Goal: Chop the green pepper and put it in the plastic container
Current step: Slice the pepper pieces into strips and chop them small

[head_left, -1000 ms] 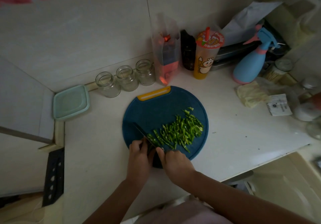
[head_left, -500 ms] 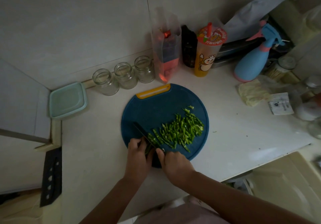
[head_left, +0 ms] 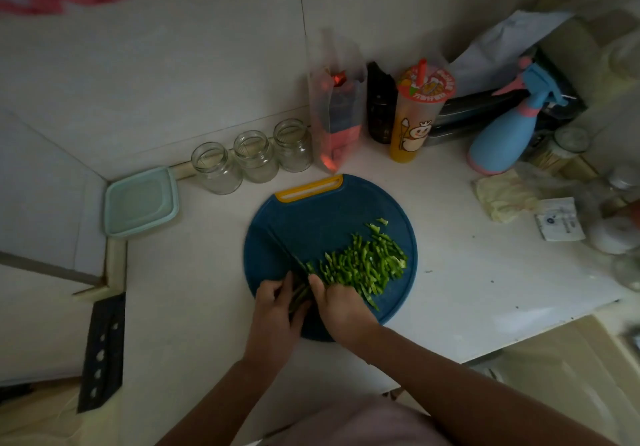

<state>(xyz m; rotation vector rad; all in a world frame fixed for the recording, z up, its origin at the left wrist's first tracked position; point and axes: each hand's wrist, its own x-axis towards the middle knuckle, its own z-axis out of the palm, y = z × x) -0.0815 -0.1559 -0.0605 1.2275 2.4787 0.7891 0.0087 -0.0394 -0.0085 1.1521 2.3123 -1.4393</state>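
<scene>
A: Head cam. What are the hands doing?

B: L hand [head_left: 273, 310] has its fingers curled down on the uncut pepper strips [head_left: 298, 295], pinning them to the cutting board [head_left: 311, 224]. R hand [head_left: 341, 307] is wrapped round the knife [head_left: 294, 257], forefinger stretched fwd along the blade's back.

A: Where's the blade?

B: It runs up & left from btwn the two hands, tip over bare board. It crosses the strips just ahead of the L fingertips. It's dim, so I can't tell the exact contact.

A: And the cut stuff?

B: Chopped pepper pile [head_left: 367, 265] starts right at the R forefinger and spreads away to the right. All of it is on the board.

A: Plastic container?

B: Plastic container [head_left: 140, 201] is well off to the left & beyond the L hand, on the counter [head_left: 467, 289]. Mint-green, looks closed on top, apart from the board.

A: Anything else nearby?

B: Three glass jars [head_left: 254, 156] sit in a row beyond the hands, btwn the container & the board's yellow handle [head_left: 309, 187]. Further back, beyond the R hand, are an orange cup [head_left: 414, 123] w/ straw and, to the right, a blue spray bottle [head_left: 505, 134].
</scene>
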